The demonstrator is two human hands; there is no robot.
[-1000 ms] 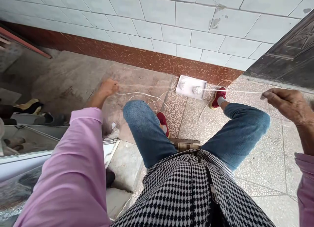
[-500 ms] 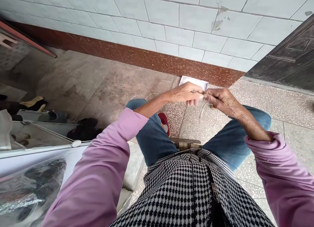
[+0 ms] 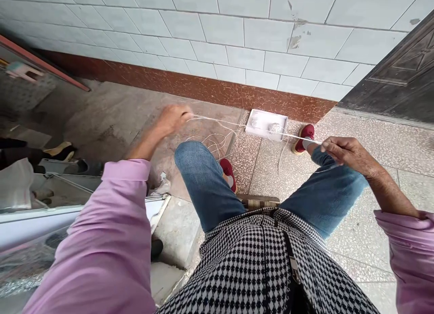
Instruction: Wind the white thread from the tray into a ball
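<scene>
A white string (image 3: pixel 225 121) stretches almost straight between my two hands, above my knees. My left hand (image 3: pixel 174 118), a little blurred, is closed on its left end, out over the floor. On the other side my right hand (image 3: pixel 346 151) pinches the string between thumb and fingers above my right knee; a thin tail hangs below it. Under the stretched string, a shallow white box (image 3: pixel 261 134) on the floor holds a ball of white string (image 3: pixel 275 128) and a second, paler ball (image 3: pixel 255 121). Loose loops of string (image 3: pixel 217 144) lie on the floor beyond my left knee.
A tiled wall (image 3: pixel 227 33) with a red-brown base runs across the front, and a dark door (image 3: pixel 400 78) stands at right. At left is a shoe rack (image 3: pixel 68 178) with several shoes. My red shoes (image 3: pixel 307 135) rest on the speckled floor.
My hands were together above the box; they have moved far apart, left and right, drawing the string out between them. The box and its balls are now uncovered.
</scene>
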